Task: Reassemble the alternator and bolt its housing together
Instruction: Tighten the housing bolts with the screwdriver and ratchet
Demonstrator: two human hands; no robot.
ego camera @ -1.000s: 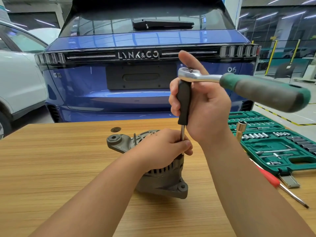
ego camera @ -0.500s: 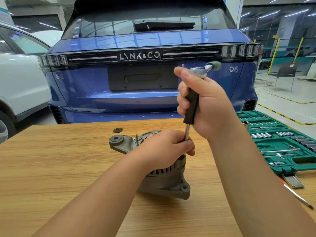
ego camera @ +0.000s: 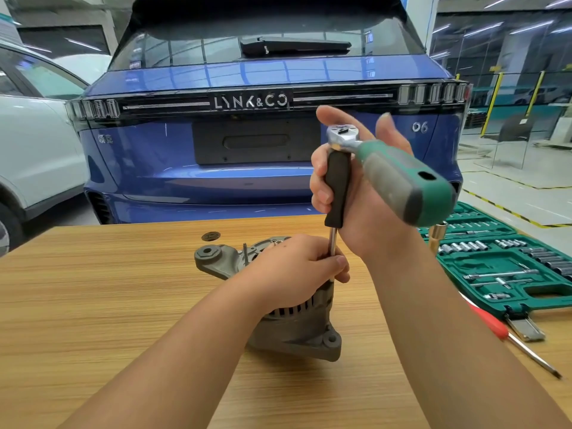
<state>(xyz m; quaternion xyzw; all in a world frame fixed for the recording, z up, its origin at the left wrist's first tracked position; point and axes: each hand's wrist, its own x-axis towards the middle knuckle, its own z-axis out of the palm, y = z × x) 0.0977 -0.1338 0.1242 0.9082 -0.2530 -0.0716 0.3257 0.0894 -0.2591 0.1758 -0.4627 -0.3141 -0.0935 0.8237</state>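
1. My right hand point(ego camera: 359, 193) grips the black-handled extension bar point(ego camera: 337, 187), held upright, with the green-handled ratchet point(ego camera: 399, 178) mounted on its top.
2. My left hand point(ego camera: 297, 267) rests on the grey alternator point(ego camera: 297, 323), fingers pinching the bar's steel shaft just above the housing.
3. The alternator stands mid-table on the wooden bench point(ego camera: 93, 305).
4. A green socket case point(ego camera: 510, 267) lies open at right, a red-handled screwdriver point(ego camera: 513, 339) near it; a blue car point(ego camera: 247, 144) is parked beyond.
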